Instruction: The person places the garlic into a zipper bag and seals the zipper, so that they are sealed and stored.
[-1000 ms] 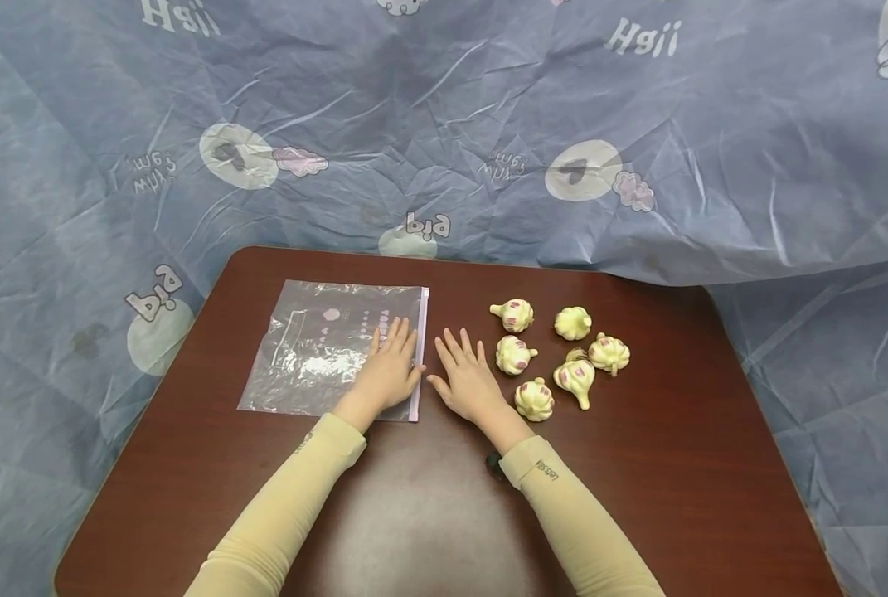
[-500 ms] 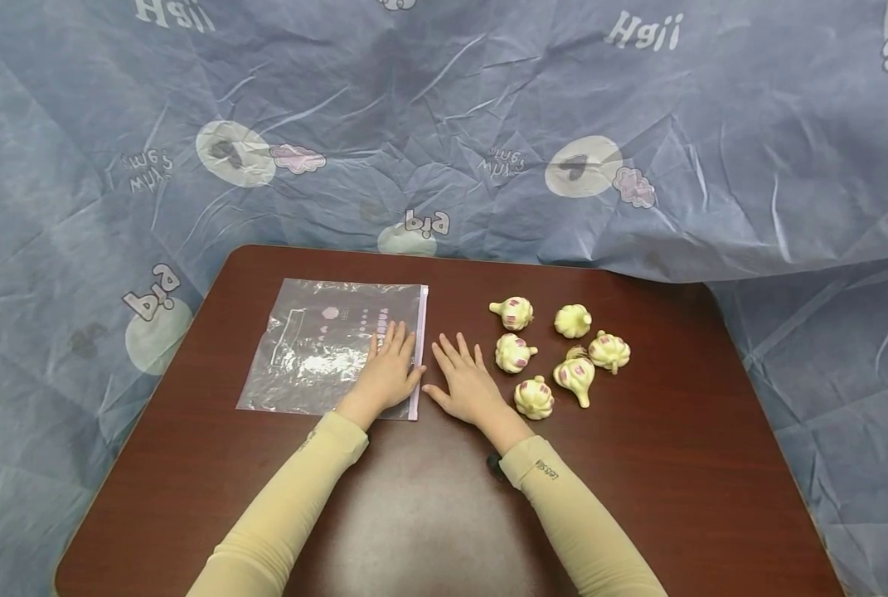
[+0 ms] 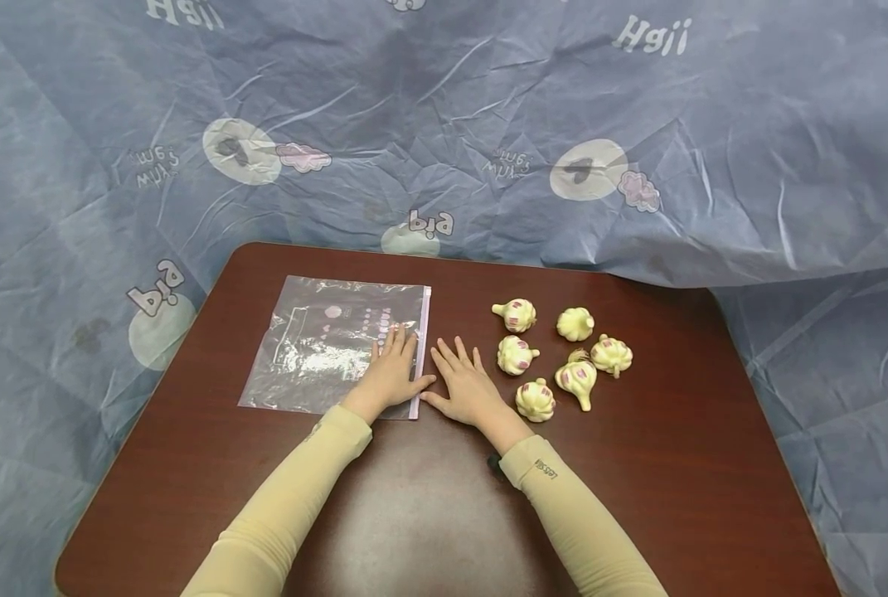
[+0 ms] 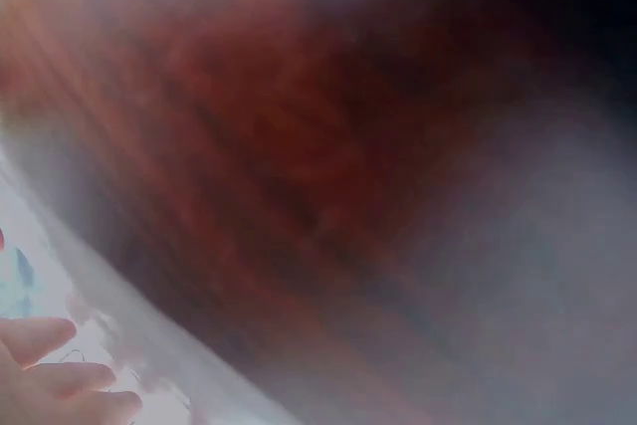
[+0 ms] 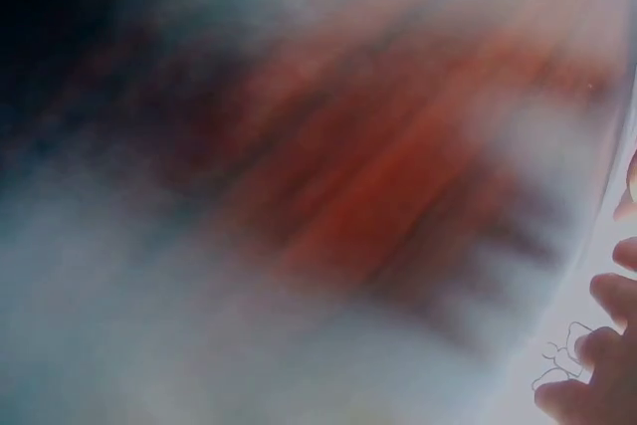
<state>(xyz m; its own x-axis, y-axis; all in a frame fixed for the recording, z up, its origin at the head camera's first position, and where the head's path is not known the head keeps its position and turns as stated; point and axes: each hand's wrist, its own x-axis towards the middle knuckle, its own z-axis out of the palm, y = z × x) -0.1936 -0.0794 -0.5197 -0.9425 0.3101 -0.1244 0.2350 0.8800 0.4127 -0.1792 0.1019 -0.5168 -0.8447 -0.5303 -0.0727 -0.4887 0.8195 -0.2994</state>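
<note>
A clear zip bag [image 3: 309,332] with pink print lies flat, its pale pink zip strip [image 3: 423,348] on the right side. My left hand [image 3: 390,373] rests with straight fingers on the bag's right part, the thumb reaching across the strip. Just right of the bag, my right hand [image 3: 469,390] lies palm down with fingers spread, holding nothing. Several garlic bulbs sit to its right, the nearest being one bulb [image 3: 536,400] beside the wrist and another bulb [image 3: 516,355] beyond the fingers. Both wrist views are mostly blurred, with fingertips [image 4: 70,375] and fingertips [image 5: 607,345] at their edges.
The brown table [image 3: 675,464] has rounded far corners. Behind it hangs a crumpled blue printed cloth [image 3: 444,108]. Farther right are a bulb with its stem toward me [image 3: 576,379], a bulb [image 3: 611,355] and a bulb [image 3: 575,324]; another bulb [image 3: 518,315] lies farther back.
The left thumb has spread outward over the zip strip, and the right hand has shifted slightly left and nearer to me. The bag and garlic bulbs stay in place.
</note>
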